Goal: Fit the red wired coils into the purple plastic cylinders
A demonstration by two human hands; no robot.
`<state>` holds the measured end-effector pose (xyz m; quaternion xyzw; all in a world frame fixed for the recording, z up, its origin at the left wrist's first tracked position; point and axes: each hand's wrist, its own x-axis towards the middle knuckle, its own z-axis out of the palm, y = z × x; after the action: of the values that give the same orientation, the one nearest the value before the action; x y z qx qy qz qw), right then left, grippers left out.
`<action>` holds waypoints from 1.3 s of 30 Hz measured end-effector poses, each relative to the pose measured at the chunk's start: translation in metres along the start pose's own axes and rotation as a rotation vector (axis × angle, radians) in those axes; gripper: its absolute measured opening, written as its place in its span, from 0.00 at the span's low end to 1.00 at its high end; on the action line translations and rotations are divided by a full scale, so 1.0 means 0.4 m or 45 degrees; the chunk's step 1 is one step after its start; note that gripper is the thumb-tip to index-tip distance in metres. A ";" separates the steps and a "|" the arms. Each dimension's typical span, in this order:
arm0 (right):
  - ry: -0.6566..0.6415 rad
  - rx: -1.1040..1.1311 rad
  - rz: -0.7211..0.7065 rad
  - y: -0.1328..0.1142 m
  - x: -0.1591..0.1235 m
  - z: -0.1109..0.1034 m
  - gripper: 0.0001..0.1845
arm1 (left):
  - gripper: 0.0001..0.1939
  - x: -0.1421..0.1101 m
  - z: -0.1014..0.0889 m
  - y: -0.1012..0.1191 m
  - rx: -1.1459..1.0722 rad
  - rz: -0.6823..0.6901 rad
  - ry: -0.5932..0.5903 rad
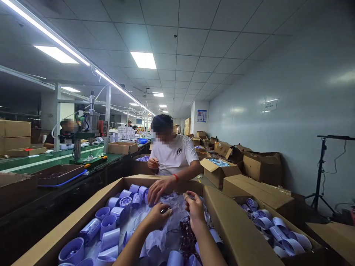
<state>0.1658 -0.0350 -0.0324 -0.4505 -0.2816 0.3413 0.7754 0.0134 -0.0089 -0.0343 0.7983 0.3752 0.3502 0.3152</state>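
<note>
Two hands, left hand (156, 217) pinching something small (165, 211), right hand (195, 207) curled, hold unclear, purple cups (110, 239) nearby

Small dark-red parts (186, 237) lie loosely heaped beside purple cups (110, 239), some upright, others tipped.

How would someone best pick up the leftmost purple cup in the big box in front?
Probably by the rim of the purple cup, from above: its open mouth faces up, so a thumb could go inside and fingers outside the wall.
</note>
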 end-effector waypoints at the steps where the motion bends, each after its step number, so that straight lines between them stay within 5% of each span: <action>1: -0.009 0.046 0.013 -0.005 -0.003 -0.001 0.24 | 0.14 0.001 0.001 0.002 -0.027 -0.002 -0.049; 5: -0.148 0.194 0.000 -0.021 -0.017 0.004 0.31 | 0.22 0.017 0.007 -0.001 -0.315 -0.174 -0.156; 8: -0.081 0.026 -0.061 -0.012 -0.026 0.018 0.34 | 0.31 0.025 0.007 0.000 -0.575 -0.349 -0.106; 11: -0.129 -0.223 -0.223 0.008 -0.040 0.032 0.27 | 0.34 0.016 -0.001 0.012 -0.736 -0.423 -0.102; 17: -0.635 -0.544 -0.399 0.011 -0.073 0.032 0.15 | 0.40 -0.012 -0.010 0.024 -0.824 -0.497 -0.220; 23: -0.696 -0.704 -0.463 0.004 -0.066 0.024 0.13 | 0.35 -0.021 -0.011 0.019 -0.793 -0.517 -0.367; 30: -0.302 -0.288 -0.382 -0.011 -0.048 0.025 0.17 | 0.32 -0.018 -0.024 0.016 -1.172 -0.308 -0.455; 33: -0.185 0.123 -0.132 -0.033 -0.041 0.020 0.17 | 0.33 -0.006 -0.026 0.009 -1.245 -0.227 -0.286; 39: -0.308 0.741 0.230 -0.063 -0.057 0.016 0.16 | 0.42 0.026 -0.012 -0.029 -1.003 -0.092 0.055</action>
<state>0.1540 -0.0587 -0.0102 -0.1892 -0.2214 0.5259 0.7991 0.0102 0.0069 -0.0370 0.5950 0.2464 0.4726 0.6015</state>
